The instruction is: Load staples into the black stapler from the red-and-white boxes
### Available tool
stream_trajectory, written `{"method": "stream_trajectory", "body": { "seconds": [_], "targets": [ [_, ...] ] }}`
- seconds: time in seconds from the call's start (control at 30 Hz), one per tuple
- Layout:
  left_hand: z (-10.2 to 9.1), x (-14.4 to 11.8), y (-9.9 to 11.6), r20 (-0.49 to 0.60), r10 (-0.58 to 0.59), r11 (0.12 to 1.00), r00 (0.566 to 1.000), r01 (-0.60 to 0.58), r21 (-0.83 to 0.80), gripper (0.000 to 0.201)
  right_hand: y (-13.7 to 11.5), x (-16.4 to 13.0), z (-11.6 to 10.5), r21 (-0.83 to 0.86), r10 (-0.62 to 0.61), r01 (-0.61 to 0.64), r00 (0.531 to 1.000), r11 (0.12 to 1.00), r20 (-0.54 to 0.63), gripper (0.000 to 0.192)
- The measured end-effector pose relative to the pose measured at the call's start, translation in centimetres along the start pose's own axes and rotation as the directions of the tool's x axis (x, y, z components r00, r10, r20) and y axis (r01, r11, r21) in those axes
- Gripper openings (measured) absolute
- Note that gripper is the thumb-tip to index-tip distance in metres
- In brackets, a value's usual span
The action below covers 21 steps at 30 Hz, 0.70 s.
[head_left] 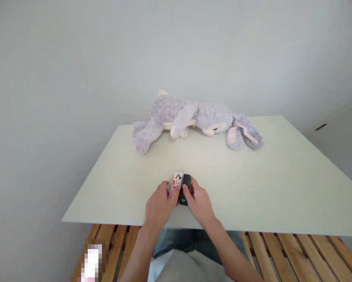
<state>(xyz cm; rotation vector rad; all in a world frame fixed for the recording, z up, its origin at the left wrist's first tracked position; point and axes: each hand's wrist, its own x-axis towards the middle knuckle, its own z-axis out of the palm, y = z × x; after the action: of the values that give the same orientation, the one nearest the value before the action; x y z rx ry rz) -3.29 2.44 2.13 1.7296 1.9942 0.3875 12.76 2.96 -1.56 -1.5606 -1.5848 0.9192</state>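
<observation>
Near the front edge of the tabletop (252, 188) our left hand (158, 207) pinches the white printed packet (176, 184) while our right hand (198, 201) grips the black case (185, 188) beside it, touching, both unopened, the plush rabbit (193, 119) lying at the back edge.

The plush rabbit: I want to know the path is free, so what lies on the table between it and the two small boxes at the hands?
Nothing. In the head view, bare table separates the plush rabbit from the white box and the black box.
</observation>
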Motion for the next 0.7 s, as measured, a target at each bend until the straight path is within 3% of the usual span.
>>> {"method": "stream_trajectory", "body": {
  "seconds": [0.1,0.23,0.4,0.57,0.7],
  "targets": [
    [0.6,-0.7,0.0,-0.087,0.064,0.998,0.994,-0.061,0.036,0.048,0.5,0.0,-1.0,0.034,0.011,-0.011,1.000,0.999,-0.004,0.049],
    [0.4,-0.3,-1.1,-0.140,0.095,0.995,0.986,-0.090,0.041,0.036,1.9,-0.3,-3.1,0.065,0.039,-0.037,0.999,0.997,-0.025,0.054],
    [-0.8,3.8,-3.4,-0.198,0.025,1.000,0.980,-0.024,0.006,0.038,2.7,-0.9,-3.9,0.088,0.053,-0.050,0.998,0.995,-0.032,0.054],
    [-1.0,7.4,-3.8,-0.235,0.027,1.000,0.972,-0.030,-0.008,0.041,2.6,-0.9,-3.7,0.097,0.061,-0.056,0.997,0.994,-0.049,0.053],
    [-1.9,6.1,-5.1,-0.248,0.064,0.997,0.967,-0.074,-0.030,0.043,2.6,-0.8,-3.8,0.114,0.058,-0.052,0.997,0.992,-0.051,0.053]
  ]
}}
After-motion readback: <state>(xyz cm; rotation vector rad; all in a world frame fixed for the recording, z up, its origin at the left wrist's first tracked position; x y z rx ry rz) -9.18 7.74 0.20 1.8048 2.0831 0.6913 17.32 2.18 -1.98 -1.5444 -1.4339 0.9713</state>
